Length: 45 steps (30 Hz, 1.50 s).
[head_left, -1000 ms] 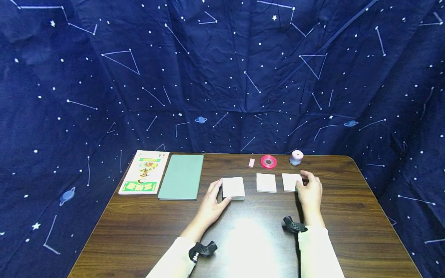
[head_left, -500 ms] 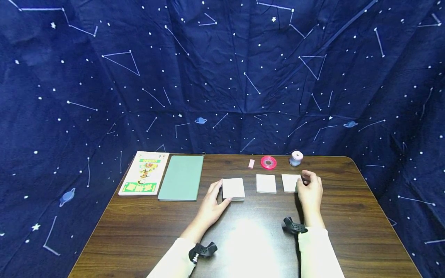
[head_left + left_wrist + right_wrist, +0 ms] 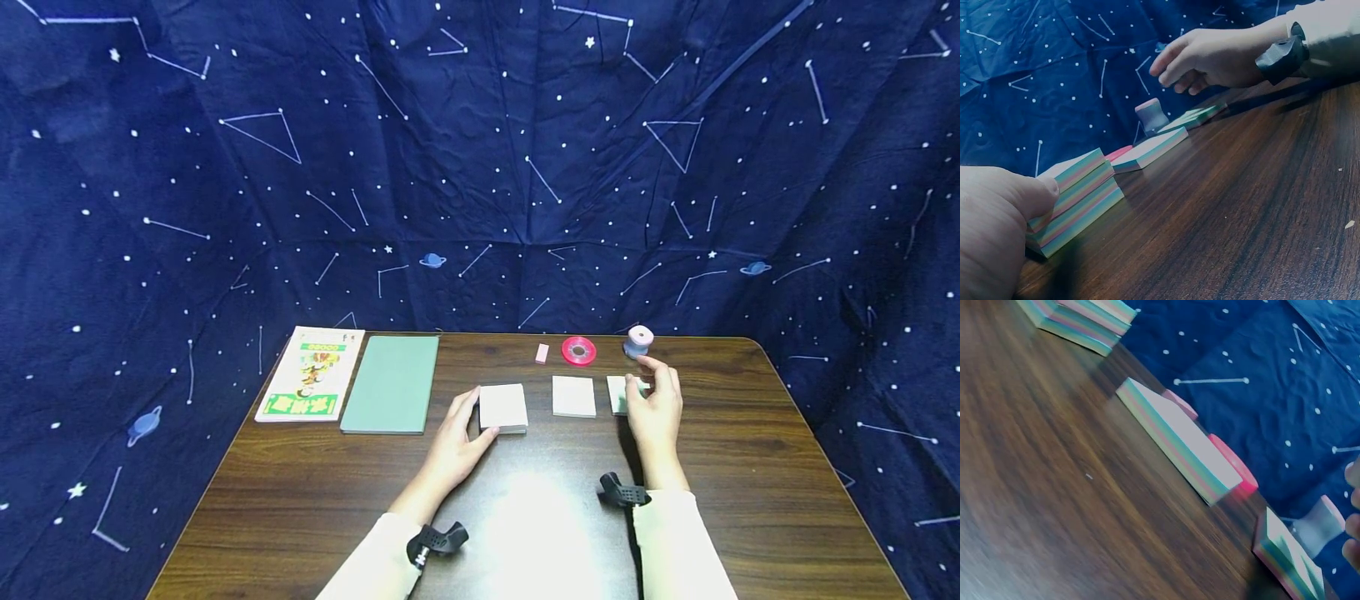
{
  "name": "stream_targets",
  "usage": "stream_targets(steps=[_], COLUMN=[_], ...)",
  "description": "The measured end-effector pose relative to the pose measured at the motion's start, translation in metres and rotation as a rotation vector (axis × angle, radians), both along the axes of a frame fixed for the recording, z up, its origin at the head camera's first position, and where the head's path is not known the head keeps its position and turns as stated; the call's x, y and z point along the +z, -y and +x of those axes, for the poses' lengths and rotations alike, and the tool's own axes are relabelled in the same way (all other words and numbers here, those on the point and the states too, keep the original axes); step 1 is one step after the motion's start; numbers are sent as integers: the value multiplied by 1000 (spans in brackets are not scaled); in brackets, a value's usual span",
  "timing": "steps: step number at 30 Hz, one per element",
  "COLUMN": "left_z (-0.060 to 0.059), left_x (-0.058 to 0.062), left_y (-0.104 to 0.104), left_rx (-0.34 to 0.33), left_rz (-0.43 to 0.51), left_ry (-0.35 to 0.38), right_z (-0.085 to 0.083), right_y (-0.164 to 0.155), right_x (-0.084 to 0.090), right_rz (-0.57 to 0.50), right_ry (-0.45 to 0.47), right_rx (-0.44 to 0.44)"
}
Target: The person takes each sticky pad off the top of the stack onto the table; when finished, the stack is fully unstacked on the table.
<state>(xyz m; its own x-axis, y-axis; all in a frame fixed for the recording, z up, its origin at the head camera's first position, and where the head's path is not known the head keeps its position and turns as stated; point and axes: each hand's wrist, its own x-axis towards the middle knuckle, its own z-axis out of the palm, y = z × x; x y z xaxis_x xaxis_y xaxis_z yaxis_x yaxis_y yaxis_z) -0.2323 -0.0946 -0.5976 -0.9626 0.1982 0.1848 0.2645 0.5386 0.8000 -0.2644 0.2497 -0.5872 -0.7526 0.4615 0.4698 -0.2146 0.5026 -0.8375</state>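
Observation:
My left hand (image 3: 452,450) holds a stack of square sticky-note pads (image 3: 502,406) on the table, thumb at the near edge and fingertips along the left side. In the left wrist view the stack's (image 3: 1075,197) sides show coloured paper layers. My right hand (image 3: 657,412) hovers above the rightmost note pad (image 3: 617,398), nothing between its loosely bent fingers. The hand and its shadow partly cover that pad in the head view. Another note pad (image 3: 573,396) lies flat between the stack and the rightmost one.
Behind the pads are a small pink block (image 3: 542,354), a red ring-shaped roll (image 3: 578,361) and a pale spool (image 3: 639,340). At left lie a green notebook (image 3: 390,385) and a printed booklet (image 3: 311,375). A starry blue cloth (image 3: 480,167) hangs behind the table.
My right hand has come off the rightmost pad's right edge and shifted slightly left and up over it. My left hand has stayed at the stack.

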Motion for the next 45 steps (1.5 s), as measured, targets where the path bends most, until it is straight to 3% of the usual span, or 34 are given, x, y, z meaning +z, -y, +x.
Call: stream_targets(steps=[6, 11, 16, 27, 36, 45], left_z=[0, 0, 0, 0, 0, 1], left_x=[-1, 0, 0, 1, 2, 3], left_y=[1, 1, 1, 1, 1, 0], left_rx=[-7, -9, -8, -8, -11, -7], left_rz=[9, 13, 10, 8, -2, 9], left_ry=[-1, -1, -3, 14, 7, 6], right_z=[-1, 0, 1, 10, 17, 21], right_y=[16, 36, 59, 102, 123, 133], right_x=[-1, 1, 0, -1, -1, -6], right_rz=[-65, -57, -49, -144, -162, -17], right_ry=[-45, -38, -43, 18, 140, 152], right_rx=[126, 202, 334, 537, 602, 585])
